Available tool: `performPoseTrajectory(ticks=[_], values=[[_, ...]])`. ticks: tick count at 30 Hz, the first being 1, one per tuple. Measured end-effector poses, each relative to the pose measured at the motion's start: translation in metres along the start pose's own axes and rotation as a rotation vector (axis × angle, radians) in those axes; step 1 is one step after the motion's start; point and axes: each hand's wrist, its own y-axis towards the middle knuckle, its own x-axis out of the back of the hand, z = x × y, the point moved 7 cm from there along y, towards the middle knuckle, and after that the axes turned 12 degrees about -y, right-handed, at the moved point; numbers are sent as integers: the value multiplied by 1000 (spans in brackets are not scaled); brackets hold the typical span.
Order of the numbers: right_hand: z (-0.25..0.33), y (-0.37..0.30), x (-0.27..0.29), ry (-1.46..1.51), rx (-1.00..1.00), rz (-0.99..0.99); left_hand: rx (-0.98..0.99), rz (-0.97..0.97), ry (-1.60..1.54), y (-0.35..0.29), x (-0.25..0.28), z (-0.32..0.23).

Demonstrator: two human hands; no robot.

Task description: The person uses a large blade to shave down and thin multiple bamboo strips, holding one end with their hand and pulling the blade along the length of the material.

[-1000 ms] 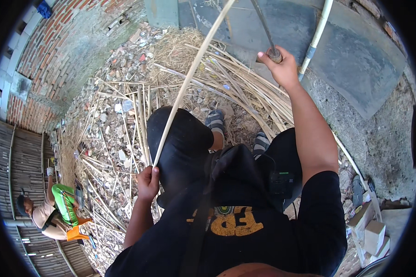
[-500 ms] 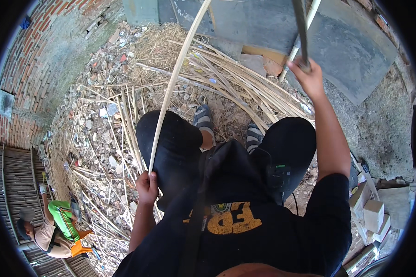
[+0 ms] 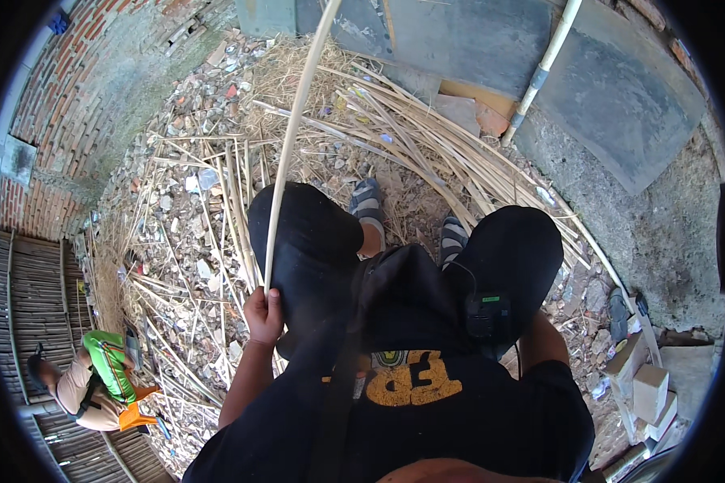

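Observation:
My left hand (image 3: 263,315) is closed round the lower end of a long, pale bamboo strip (image 3: 291,133). The strip rises past my left knee with a slight bend and runs out of view at the top edge. Of my right arm only the forearm (image 3: 544,344) shows, lowered beside my right thigh. My leg and dark clothing hide the right hand, so whatever it holds cannot be seen. Between my knees my feet in striped footwear (image 3: 367,208) rest on the ground.
Split bamboo strips (image 3: 451,157) lie heaped ahead, beside dry straw (image 3: 286,84). More strips (image 3: 234,205) litter the rubble at left. A pale pole (image 3: 545,68) leans by grey panels (image 3: 467,40). Another person (image 3: 97,394) sits far left on an orange stool (image 3: 137,414). Pale blocks (image 3: 651,390) lie right.
My right hand, earlier raised at upper right round a long dark blade-like tool, has dropped out of sight behind my right leg, and the tool has left view. My left hand keeps its hold.

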Motion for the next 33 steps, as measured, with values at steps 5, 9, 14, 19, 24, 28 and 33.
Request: performPoseTrajectory(ticks=[5, 9, 14, 19, 24, 28, 33], values=[[-37, -22, -43, -2, -142, 112, 60, 3, -24, -2, 4, 12], [-44, -25, -55, 1, -168, 143, 52, -5, 19, -2, 5, 14], [-43, -21, -57, -2, -174, 151, 40, -14, 57, -1, 2, 8], [-49, -18, -56, -11, -176, 156, 42, -32, 22, -2, 1, 8], [-52, -26, -59, -12, -195, 170, 37, -6, 71, 0, 1, -1], [-55, -27, -62, -2, -203, 172, 27, -4, 110, 3, -3, -11], [-57, -29, -56, -16, -200, 166, 62, -13, 25, -1, -2, 3]])
